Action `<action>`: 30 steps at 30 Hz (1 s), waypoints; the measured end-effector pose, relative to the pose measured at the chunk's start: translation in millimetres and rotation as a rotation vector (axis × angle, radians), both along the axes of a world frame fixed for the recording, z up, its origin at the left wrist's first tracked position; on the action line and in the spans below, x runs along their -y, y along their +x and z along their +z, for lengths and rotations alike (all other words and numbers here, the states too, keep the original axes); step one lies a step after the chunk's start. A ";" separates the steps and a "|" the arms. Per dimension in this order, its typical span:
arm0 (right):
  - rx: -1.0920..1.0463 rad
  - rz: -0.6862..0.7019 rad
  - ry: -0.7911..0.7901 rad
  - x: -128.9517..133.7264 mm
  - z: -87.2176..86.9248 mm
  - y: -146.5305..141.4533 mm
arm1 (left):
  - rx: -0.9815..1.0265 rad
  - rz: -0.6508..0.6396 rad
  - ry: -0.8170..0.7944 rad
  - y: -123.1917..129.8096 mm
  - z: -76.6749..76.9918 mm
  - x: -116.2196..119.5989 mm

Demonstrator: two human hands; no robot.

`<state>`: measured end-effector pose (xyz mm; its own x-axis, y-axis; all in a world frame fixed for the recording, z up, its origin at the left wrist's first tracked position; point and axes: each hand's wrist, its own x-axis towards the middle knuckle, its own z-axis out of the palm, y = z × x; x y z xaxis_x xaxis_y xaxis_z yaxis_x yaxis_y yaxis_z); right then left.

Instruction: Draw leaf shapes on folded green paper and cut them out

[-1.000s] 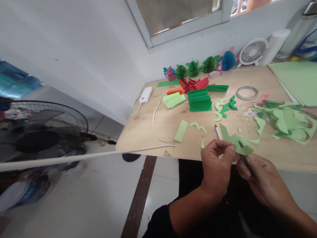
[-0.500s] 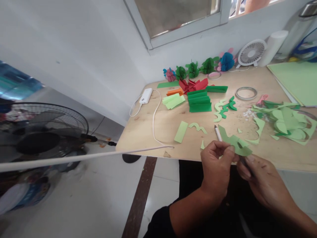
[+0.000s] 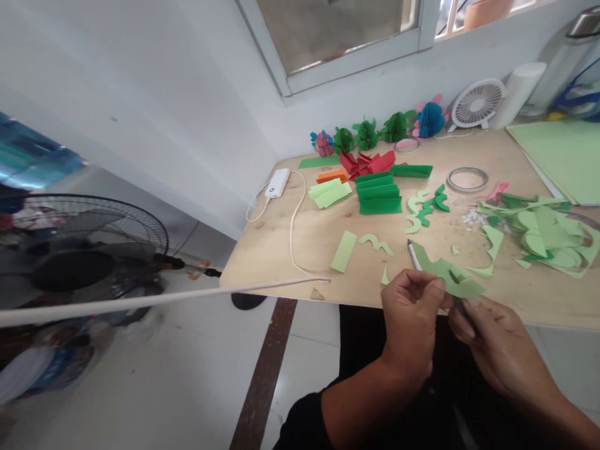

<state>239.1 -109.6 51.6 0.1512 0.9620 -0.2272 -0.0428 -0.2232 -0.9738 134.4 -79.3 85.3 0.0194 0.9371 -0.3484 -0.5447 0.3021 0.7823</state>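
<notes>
The left hand (image 3: 410, 319) is pinching a light green paper cutout (image 3: 447, 274) between thumb and curled fingers, holding it just over the near edge of the wooden table (image 3: 300, 250). The right hand (image 3: 497, 350) is closing around a dark tool (image 3: 462, 307), mostly hidden by the fingers, and is sitting just beside the cutout's lower edge. A white pen (image 3: 413, 255) is showing just behind the cutout, with the left hand near it. Green scraps (image 3: 548, 234) are lying to the right, while folded paper (image 3: 379, 194) and a strip (image 3: 344, 251) are lying farther along the table.
</notes>
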 end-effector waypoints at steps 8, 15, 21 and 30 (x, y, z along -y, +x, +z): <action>-0.040 -0.036 -0.010 1.9 -5.1 0.4 | 0.047 0.003 -0.021 0.8 3.9 2.2; -0.030 -0.034 -0.008 2.8 -8.4 2.5 | 0.058 -0.012 -0.024 1.8 0.7 2.7; 0.017 -0.020 -0.013 4.6 -16.4 11.6 | 0.100 -0.012 -0.005 -3.1 7.9 -1.1; 0.110 0.040 0.020 6.3 -18.0 14.8 | 0.105 0.037 0.027 -3.3 10.0 -7.4</action>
<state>253.9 -115.9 33.6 0.1351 0.9720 -0.1924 0.0731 -0.2034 -0.9764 131.1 -71.9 95.2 0.0197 0.9469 -0.3210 -0.6348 0.2599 0.7276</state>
